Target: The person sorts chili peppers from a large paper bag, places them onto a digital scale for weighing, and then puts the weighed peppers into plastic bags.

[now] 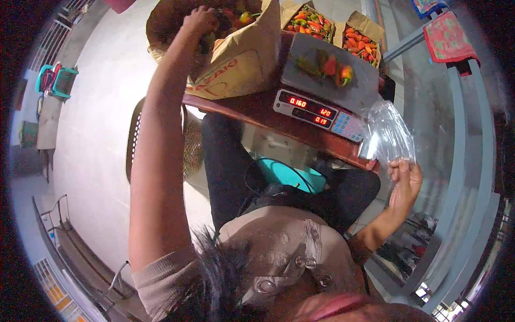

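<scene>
My left arm stretches over a large brown paper bag [241,64]. My left hand [201,22] is down inside its mouth, beside red and green peppers [247,17], and its fingers are mostly hidden there. On the right, my right hand [406,180] pinches the lower edge of a clear plastic bag [390,129], which stands up from the fingers. Several peppers, dark green and red [329,65], lie on the grey plate of a digital scale [300,49]. Red figures glow on its display [304,109]. The plastic bag is beside the scale's keypad.
Scale and paper bag stand on a reddish-brown table [230,107]. Behind the scale are two open paper bags, one of mixed peppers [310,24] and one of orange-red peppers [360,43]. A woven basket [191,145] sits left of my legs. Grey metal rails [460,134] run along the right.
</scene>
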Demonstrator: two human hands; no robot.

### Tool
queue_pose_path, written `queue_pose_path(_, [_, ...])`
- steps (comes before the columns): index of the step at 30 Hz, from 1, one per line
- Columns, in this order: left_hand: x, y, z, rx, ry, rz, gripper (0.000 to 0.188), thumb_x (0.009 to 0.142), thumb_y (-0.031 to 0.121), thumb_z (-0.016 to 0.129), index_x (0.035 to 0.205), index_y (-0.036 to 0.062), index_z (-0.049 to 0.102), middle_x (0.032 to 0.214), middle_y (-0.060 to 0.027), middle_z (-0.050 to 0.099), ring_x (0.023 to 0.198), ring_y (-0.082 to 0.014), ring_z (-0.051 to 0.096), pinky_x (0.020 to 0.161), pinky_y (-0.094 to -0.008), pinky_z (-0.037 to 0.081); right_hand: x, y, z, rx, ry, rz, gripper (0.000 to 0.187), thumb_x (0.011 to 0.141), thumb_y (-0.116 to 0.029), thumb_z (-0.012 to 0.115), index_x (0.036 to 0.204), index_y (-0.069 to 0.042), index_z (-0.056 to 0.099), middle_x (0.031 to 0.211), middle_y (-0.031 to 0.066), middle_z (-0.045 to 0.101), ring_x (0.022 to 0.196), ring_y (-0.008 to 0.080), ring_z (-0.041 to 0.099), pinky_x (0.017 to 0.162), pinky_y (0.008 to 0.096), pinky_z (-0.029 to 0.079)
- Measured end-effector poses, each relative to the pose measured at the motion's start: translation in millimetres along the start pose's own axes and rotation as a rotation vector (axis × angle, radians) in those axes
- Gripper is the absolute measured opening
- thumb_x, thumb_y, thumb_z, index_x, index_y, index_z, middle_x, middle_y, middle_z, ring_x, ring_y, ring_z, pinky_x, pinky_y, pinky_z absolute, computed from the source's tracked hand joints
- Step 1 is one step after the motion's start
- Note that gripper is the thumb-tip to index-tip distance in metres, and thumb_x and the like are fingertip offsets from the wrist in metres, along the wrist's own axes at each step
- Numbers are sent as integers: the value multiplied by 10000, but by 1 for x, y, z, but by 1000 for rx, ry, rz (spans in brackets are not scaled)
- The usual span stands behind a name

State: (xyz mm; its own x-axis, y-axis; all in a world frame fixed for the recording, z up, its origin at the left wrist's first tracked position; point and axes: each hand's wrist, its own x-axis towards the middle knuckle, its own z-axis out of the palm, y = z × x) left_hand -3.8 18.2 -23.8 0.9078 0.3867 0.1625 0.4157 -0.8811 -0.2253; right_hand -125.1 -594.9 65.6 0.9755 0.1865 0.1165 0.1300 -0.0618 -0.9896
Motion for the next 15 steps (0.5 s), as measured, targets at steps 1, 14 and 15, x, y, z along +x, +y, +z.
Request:
queue_pose_path(1, [-2,-5,-5,-22,46,28,535,797,506,544,1210,167,527,1227,-130,513,1106,-262,517,908,-398,434,0,1,-2,-5,-5,8,150,878,-150,564,821,-13,585,734,51,599,609,95,475,601,239,403])
queue_pose_path(14, [-29,-35,20,-272,-601,823,427,812,361,564,1137,86,578,997,-90,620,840,-177,568,793,-337,460,6,11,16,45,-55,60,192,871,-203,586,828,-16,585,708,29,575,594,76,447,580,227,376])
queue_pose_path(15, [-24,-33,19,-105,-663,907,413,813,355,559,1125,86,585,991,-88,623,838,-182,579,794,-342,463,7,11,19,66,-54,78,193,871,-205,586,828,-17,586,706,27,573,592,73,445,577,227,376])
